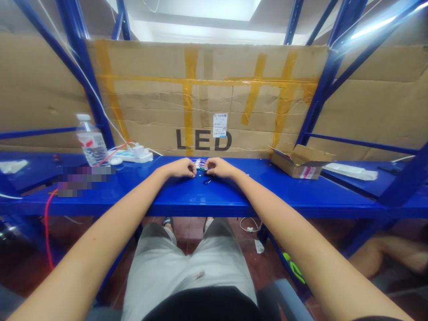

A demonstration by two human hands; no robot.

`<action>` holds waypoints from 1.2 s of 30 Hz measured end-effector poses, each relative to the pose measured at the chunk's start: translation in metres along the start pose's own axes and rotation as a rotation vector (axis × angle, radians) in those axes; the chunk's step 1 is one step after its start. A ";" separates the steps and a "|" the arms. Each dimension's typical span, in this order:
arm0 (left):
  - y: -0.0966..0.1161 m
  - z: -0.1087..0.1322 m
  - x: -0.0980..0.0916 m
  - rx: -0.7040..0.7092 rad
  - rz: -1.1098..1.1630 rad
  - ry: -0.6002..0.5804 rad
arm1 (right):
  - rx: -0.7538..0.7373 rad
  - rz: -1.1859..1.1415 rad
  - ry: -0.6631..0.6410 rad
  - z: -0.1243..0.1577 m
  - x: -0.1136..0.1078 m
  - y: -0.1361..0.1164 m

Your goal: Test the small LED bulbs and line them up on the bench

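Observation:
Both my hands rest on the blue metal shelf (200,196) far out in front of me. My left hand (182,168) and my right hand (218,167) are curled, fingertips meeting on a small multicoloured object (200,164) between them; it is too small to name. A small dark ring (207,181) lies on the shelf just in front of my hands, and a tiny pale speck lies close beside it.
A water bottle (90,141) and a white power strip (133,154) with red and white wires stand at the left. An open cardboard box (299,160) sits at the right. A taped cardboard sheet marked LED (203,140) backs the shelf. Blue rack posts rise on both sides.

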State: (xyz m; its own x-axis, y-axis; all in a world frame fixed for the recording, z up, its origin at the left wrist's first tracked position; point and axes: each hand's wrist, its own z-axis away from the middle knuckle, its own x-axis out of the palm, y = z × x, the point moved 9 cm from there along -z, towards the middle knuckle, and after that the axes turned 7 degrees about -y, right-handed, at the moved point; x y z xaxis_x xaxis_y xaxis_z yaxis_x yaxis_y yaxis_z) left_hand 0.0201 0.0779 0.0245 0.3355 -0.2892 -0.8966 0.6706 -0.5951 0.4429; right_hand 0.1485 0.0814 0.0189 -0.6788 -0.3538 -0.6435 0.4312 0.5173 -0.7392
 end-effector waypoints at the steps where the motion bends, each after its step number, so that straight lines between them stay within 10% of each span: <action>1: 0.000 0.000 -0.001 0.000 -0.014 0.006 | 0.001 -0.002 0.000 0.000 0.000 0.000; 12: 0.014 0.005 0.000 0.030 -0.100 0.022 | -0.003 -0.025 0.000 0.001 0.000 -0.002; 20: 0.059 0.018 -0.018 0.304 -0.116 0.442 | -0.003 -0.026 -0.004 -0.003 0.000 0.006; 36: 0.070 0.014 -0.008 0.389 -0.224 0.379 | 0.001 -0.061 0.005 -0.001 0.000 0.004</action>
State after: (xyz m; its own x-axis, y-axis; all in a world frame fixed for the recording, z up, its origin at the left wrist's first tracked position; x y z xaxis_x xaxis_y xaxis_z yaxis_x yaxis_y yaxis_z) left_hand 0.0555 0.0279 0.0629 0.4748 0.1214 -0.8717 0.4842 -0.8631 0.1435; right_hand 0.1494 0.0847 0.0159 -0.7065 -0.3810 -0.5964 0.3898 0.4939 -0.7773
